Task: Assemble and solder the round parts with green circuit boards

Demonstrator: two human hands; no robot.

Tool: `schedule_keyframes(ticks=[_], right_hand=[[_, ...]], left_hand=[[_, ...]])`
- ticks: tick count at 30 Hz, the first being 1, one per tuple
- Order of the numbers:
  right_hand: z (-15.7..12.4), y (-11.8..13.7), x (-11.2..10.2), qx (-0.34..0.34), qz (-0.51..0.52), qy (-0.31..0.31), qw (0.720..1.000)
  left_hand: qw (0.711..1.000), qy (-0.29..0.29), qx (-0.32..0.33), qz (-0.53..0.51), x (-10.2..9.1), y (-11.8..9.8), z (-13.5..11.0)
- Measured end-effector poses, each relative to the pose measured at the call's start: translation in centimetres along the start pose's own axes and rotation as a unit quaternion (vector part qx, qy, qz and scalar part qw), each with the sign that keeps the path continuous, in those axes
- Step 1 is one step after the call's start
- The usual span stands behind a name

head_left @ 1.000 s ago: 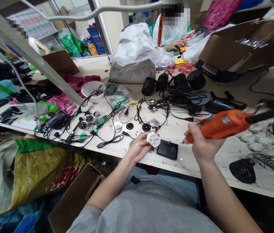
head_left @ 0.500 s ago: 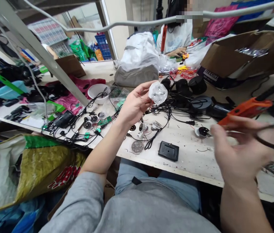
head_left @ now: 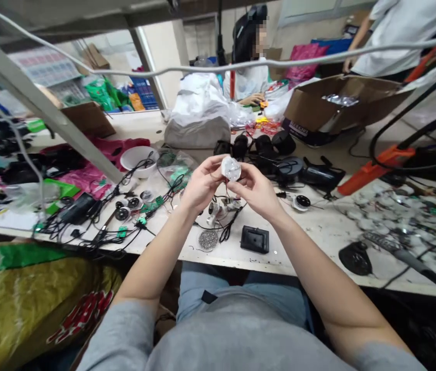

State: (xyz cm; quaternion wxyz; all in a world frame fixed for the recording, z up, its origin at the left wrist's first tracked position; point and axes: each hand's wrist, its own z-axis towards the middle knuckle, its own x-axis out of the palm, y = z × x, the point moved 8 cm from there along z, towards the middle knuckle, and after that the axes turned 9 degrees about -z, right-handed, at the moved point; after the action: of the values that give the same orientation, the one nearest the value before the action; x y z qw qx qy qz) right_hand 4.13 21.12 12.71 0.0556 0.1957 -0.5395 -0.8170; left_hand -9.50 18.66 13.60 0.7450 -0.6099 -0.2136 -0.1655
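We hold a white disc up above the tabletop.
Our left hand and right hand meet at it, the fingers of both pinching its rim. Beneath lie black cables, a black plate near the front edge, and an orange tool well to the right.

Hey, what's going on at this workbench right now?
A seated person holds a small white round part up over the table, pinched between the left hand and the right hand. The orange power screwdriver lies off to the right, in nobody's grip. A black plate and a round dish of small metal bits sit near the front edge. Another person works across the bench.
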Motion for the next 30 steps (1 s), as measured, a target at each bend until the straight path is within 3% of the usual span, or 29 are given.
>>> schedule_keyframes(ticks=[6, 9, 12, 16, 18, 20, 25, 28, 30], right_hand=[[-6.1, -2.0, -2.0, 0.034, -0.038, -0.109, 0.993], [-8.2, -2.6, -3.6, 0.036, -0.056, -0.148, 0.987], [-9.6, -3.6, -4.9, 0.035, -0.153, -0.124, 0.980], [-11.3, -6.1, -3.6, 0.036, -0.276, 0.053, 0.959], [-12.4, -7.0, -2.9, 0.035, -0.306, 0.100, 0.946], [-13.2, -7.2, -2.7, 0.021, -0.321, 0.099, 0.942], [-14.7, -7.5, -3.2, -0.026, -0.320, 0.043, 0.946], [-14.9, -8.2, -3.1, -0.034, -0.318, 0.038, 0.947], [-14.9, -8.2, -3.0, -0.034, -0.318, 0.039, 0.947]], left_hand=[[0.993, -0.037, -0.111, -0.022, 0.4, 8.2, -4.5], [0.989, -0.008, -0.148, 0.027, 0.6, 10.1, -6.2], [0.974, 0.027, -0.151, 0.165, -0.3, 9.5, -7.5], [0.908, 0.093, -0.135, 0.386, -1.1, 8.5, -9.5], [0.883, 0.126, -0.118, 0.437, -0.7, 8.7, -10.6], [0.886, 0.129, -0.107, 0.432, -0.2, 9.0, -11.6], [0.928, 0.074, -0.099, 0.350, 0.1, 9.3, -13.1], [0.934, -0.005, -0.065, 0.351, -2.6, 7.3, -12.3], [0.906, -0.071, -0.032, 0.415, -5.7, 5.1, -11.1]])
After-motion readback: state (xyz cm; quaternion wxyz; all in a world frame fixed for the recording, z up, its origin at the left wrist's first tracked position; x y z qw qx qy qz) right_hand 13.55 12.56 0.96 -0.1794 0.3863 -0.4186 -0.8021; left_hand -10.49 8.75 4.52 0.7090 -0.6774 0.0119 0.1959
